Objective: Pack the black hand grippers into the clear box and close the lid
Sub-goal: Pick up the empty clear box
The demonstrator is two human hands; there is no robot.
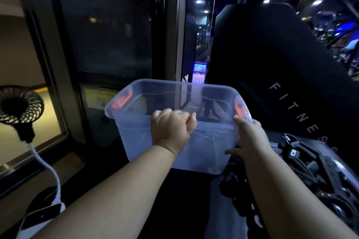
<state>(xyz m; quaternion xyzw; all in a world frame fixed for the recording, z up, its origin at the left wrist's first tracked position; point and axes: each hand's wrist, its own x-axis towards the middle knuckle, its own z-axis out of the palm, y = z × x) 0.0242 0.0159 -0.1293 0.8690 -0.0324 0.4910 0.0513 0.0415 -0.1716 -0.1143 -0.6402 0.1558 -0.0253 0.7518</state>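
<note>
Clear box (147, 141), near rim gripped in left fingers (167, 112), right fingers (240, 122) flat alongside.

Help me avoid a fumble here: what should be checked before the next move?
1. Clear box open on top: ok, no lid on it.
2. Box interior free: ok, nothing seen inside.
3. Left hand grip: ok, fingers curled over the near rim.
4. Right hand support: ok, fingers spread flat on the right corner wall.
5. Black hand grippers to hand: ok, heaped at lower right, none packed.
6. Lid located: cannot tell.
</note>
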